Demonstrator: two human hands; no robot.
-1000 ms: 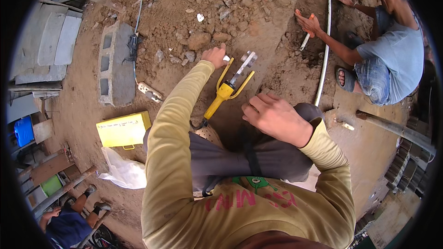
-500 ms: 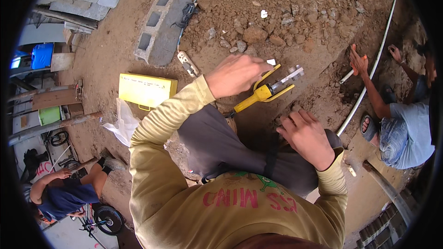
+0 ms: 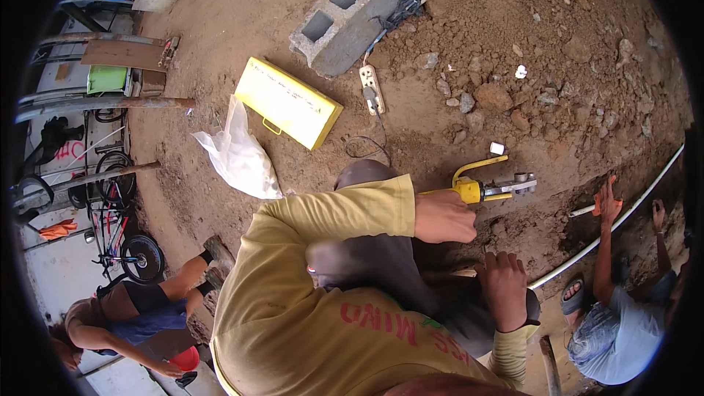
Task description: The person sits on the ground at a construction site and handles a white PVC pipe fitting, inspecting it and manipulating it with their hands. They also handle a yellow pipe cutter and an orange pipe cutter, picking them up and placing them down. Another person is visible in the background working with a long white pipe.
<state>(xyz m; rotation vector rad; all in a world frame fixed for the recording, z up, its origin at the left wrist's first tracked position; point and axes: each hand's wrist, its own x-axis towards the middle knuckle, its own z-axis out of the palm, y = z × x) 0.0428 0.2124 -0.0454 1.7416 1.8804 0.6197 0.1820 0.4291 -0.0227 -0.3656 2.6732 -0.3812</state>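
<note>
A yellow pipe fusion welder (image 3: 467, 190) lies on the dirt, its grey metal heating plate pointing right between yellow stand legs. My left hand (image 3: 446, 216) is over its handle end with the fingers curled; whether it grips the handle is hidden. Just beyond the tool stands a small white cylindrical pipe fitting (image 3: 497, 148), apart from my hands. Near my right knee is my right hand (image 3: 504, 290), its fingers bent and close together. What either hand may hold is out of sight.
A power strip (image 3: 372, 91) with a plugged-in cord, a concrete hollow block (image 3: 356, 15), a yellow metal case (image 3: 287, 103) and a white plastic bag (image 3: 238, 154) lie ahead-left. At right, a co-worker (image 3: 623, 323) crouches by a long white pipe (image 3: 609, 227). Another person (image 3: 136, 308) is at left.
My left hand has drawn back from beside the white fitting toward the welder's handle. My right hand's fingers have bunched closer. The view has turned, shifting the surroundings.
</note>
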